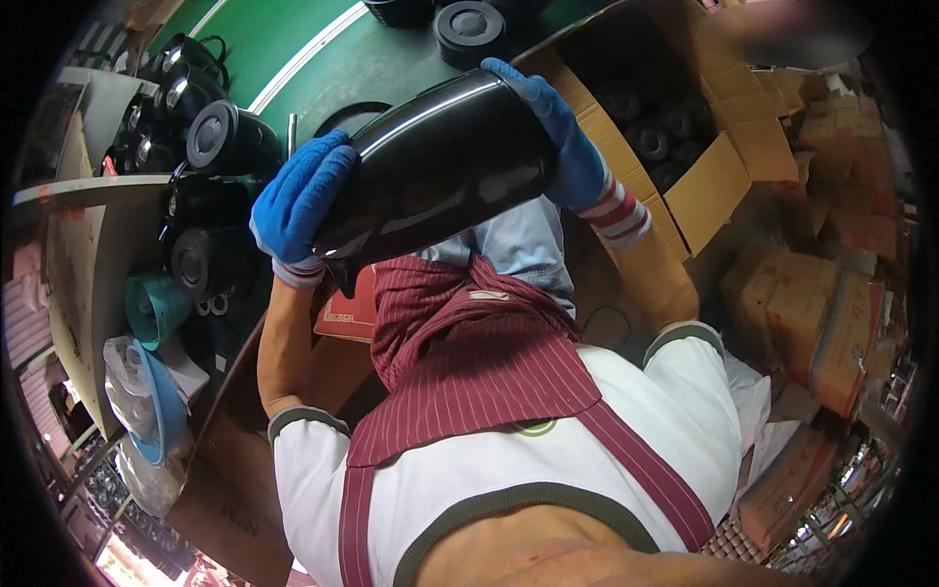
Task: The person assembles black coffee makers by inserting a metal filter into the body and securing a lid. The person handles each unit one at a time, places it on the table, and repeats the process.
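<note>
Both blue-gloved hands clamp a glossy black cylindrical jug body [435,166] tilted above the lap: left hand [298,201] grip wraps one end, right hand [562,137] the other, steadying it over green table [293,39]

Open brown carton [704,186] at 2 o'clock (dark round parts inside); stacked tan printed boxes [831,323] at 3; red packet [347,313] near centre.

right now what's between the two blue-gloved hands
In the head view, a glossy black cylindrical vessel spans the gap: the left hand grips one end, the right hand the other.
</note>
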`<state>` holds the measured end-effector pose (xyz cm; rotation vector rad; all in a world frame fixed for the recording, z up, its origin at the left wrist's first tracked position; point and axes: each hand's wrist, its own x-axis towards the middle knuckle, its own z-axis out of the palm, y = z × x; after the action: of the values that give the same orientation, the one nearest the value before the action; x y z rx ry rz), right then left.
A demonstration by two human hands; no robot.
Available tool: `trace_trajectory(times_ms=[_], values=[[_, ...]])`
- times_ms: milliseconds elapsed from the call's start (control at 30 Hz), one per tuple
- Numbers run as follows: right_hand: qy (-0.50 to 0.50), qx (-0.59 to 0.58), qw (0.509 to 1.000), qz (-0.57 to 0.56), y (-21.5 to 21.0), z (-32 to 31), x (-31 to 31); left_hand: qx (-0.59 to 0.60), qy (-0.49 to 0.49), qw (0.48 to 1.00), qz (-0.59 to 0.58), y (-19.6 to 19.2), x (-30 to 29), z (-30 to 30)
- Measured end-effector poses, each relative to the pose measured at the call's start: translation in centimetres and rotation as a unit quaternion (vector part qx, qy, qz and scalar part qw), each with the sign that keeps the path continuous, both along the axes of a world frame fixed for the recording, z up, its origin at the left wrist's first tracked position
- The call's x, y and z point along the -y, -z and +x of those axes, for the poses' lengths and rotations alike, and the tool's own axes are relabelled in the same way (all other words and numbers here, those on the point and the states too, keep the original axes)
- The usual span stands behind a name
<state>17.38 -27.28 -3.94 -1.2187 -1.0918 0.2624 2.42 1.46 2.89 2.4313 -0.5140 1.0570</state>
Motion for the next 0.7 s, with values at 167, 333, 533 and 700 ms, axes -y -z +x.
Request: trace_trajectory(times_ms=[167,333,533,700], values=[[-0.005,-0.174,0.985,0.002,0.0,-0.9,0.7,0.025,-0.003,0.995,0.092,-1.7,0.8,-0.1],[0.086,-0.205,0.972,0.071,-3.2,-3.1,-1.3,-0.071,-0.044,0.966,-0.245,4.7,-0.3,-0.1],[0.177,0.148,0.971,0.060,-6.6,-4.2,-1.6,-0.234,0.031,0.861,-0.451,9.3,-1.8,-1.4],[0.071,0.069,0.984,0.150,-6.0,-4.0,-2.2,-0.213,0.018,0.891,-0.401,8.6,-0.8,-1.2]])
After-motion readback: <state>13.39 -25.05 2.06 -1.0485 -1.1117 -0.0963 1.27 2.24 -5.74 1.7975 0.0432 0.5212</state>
